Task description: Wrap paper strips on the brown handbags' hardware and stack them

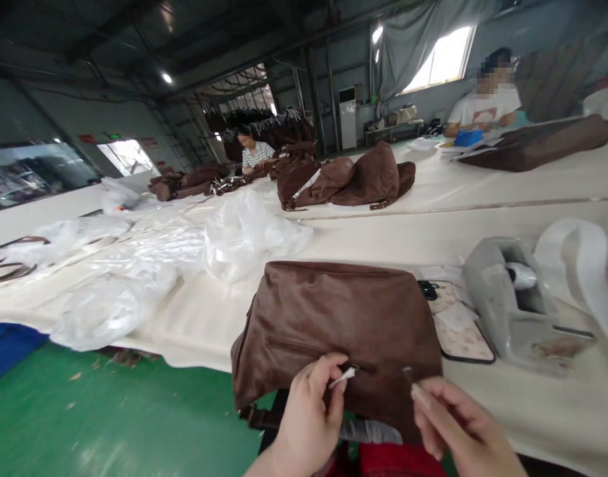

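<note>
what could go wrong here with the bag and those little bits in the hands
The brown bag overhangs the table's front edge, so it might slide off if tugged.

The left hand pinches a small white piece, which could slip from the fingers.

The phone lies close beside the bag and might get knocked if the bag swings.

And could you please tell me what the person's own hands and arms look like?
Both the left hand and the right hand are bare, without gloves, and I see no rings. No sleeve, watch or bracelet shows on the visible wrists. Red cloth, perhaps clothing, shows below.
</note>
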A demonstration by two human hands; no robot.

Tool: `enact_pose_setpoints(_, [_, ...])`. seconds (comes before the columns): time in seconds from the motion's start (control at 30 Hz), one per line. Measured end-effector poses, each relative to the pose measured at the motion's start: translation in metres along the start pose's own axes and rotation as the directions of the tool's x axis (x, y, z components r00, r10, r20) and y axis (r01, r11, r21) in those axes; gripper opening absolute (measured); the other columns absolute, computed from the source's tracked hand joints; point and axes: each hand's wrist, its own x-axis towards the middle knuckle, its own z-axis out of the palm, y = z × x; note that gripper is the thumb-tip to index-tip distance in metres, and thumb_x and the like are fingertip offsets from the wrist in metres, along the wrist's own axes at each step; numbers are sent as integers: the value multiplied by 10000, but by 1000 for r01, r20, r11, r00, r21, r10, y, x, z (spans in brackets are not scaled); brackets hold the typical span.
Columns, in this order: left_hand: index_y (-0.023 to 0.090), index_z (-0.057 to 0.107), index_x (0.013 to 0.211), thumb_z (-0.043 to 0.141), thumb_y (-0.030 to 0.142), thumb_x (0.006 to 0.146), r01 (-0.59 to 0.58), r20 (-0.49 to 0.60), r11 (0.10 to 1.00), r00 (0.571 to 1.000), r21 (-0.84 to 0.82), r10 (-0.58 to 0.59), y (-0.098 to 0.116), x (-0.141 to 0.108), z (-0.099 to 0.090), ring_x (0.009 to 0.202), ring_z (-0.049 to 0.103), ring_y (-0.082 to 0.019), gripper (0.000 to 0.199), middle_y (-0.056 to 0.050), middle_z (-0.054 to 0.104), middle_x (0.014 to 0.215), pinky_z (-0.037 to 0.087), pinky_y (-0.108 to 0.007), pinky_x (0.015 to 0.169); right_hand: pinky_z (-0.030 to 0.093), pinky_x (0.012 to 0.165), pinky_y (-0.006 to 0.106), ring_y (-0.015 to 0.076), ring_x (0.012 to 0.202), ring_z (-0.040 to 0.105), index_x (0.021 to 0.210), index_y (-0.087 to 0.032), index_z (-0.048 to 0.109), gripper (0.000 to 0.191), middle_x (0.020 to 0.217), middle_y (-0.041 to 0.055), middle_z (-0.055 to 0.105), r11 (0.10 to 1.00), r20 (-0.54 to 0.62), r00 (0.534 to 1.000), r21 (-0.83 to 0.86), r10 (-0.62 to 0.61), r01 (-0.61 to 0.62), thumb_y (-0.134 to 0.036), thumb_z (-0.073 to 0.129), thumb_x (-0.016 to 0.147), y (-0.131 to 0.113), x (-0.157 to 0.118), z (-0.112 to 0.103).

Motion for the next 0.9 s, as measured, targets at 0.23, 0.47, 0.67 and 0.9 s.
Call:
enact_pose_setpoints(0.23, [207,421,1217,460,85,867,-168,-58,973,982,160,179,-6,-7,3,845,652,-175,372,-18,667,874,531,-316,812,194,362,189,45,318,316,605,-179,494,479,404,-56,448,956,278,956,245,88,-160,-604,630,779,12,21,62])
enact_pose_setpoints(0.47, [204,510,1146,441,111,883,-209,-30,952,975,222,221,-4,-8,2,828,643,-192,288,-57,682,941,531,-339,792,253,342,177,55,316,362,594,-179,496,498,402,-52,472,949,219,963,236,156,-207,-629,670,717,15,23,72])
enact_pose_setpoints(0.67, [171,638,976,471,178,881,241,191,940,961,-241,-197,5,3,-10,760,626,-158,193,-58,677,836,510,-293,730,416,433,206,104,437,525,691,-167,592,472,519,-11,584,982,244,959,82,145,-169,-634,626,752,11,20,67])
enact_pose_setpoints(0.9, [103,632,878,642,374,799,667,516,455,745,-590,-423,17,10,-16,558,561,-79,283,-18,629,673,454,-207,593,472,508,235,120,502,562,744,-157,638,450,576,11,628,985,230,970,129,83,-115,-607,637,755,9,15,72])
